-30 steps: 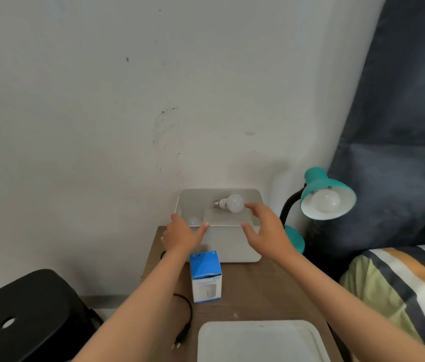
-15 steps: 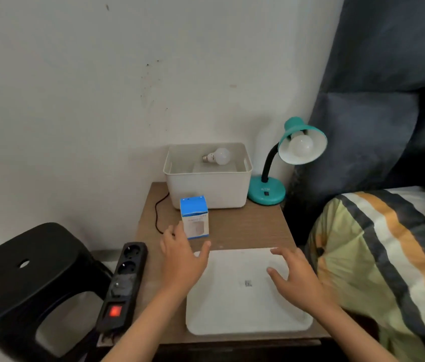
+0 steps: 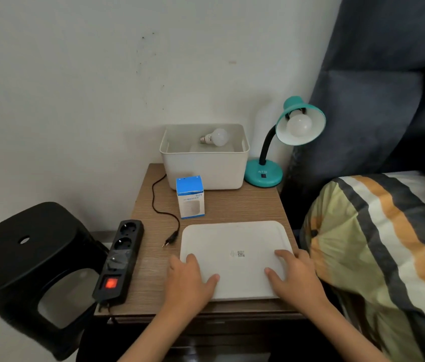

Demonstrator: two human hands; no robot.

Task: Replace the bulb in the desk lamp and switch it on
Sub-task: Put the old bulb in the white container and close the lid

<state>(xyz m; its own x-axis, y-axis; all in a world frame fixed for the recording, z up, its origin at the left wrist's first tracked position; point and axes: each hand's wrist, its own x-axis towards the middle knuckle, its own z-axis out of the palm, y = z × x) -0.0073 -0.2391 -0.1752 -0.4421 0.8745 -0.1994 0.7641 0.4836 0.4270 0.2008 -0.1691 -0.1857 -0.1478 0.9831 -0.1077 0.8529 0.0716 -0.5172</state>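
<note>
Both hands have come back from the bin (image 3: 206, 165) to the white lid (image 3: 235, 246) on the worktop (image 3: 245, 205), left hand (image 3: 189, 279) and right hand (image 3: 293, 278) lying flat with fingers released, while the spare bulb (image 3: 216, 137) lies in the bin beside the desk lamp (image 3: 297, 126).

bare tabletop (image 3: 245, 205) between lid (image 3: 235, 241) and bin (image 3: 206, 168), small box (image 3: 190, 197) blocking left

Both forearms are bare up to the bottom edge of the view, with no sleeve showing. The left hand (image 3: 189, 280) and right hand (image 3: 295, 276) seem to wear no rings or watch, though the picture is soft.
</note>
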